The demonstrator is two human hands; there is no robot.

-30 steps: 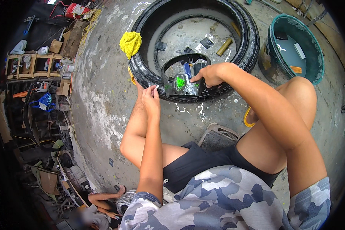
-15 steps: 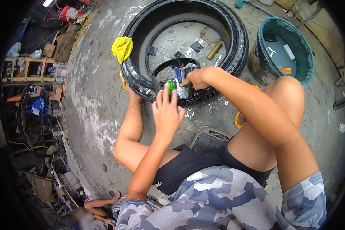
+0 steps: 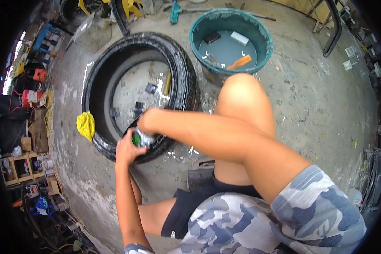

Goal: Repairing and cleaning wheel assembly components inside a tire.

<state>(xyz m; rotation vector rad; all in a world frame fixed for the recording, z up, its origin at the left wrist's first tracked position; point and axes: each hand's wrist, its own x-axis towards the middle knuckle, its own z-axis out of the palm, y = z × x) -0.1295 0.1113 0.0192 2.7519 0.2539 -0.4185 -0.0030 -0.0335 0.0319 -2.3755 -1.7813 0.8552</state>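
The left hand (image 3: pixel 128 149) now curves wide around the green-marked piece (image 3: pixel 136 139) at the tyre's (image 3: pixel 186 78) near edge — right hand's (image 3: pixel 150 121) hold too blurred to tell.

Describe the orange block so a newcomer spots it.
Start at the big black tire on the floor; beyond it, to the right, stands a teal bucket. Inside, toward the near side, is the orange block. Its colour separates it from the white block and black block.

The grey floor (image 3: pixel 321 110) is occupied below the left grip (image 3: pixel 130 147) by a flat-laid black tyre (image 3: pixel 185 76); inside it, beyond the grip, dark scraps (image 3: pixel 151 88) are scattered. Farther off, rightward of the grip, a green tub (image 3: pixel 262 57) is set, a teal-headed tool (image 3: pixel 175 12) laid behind it.
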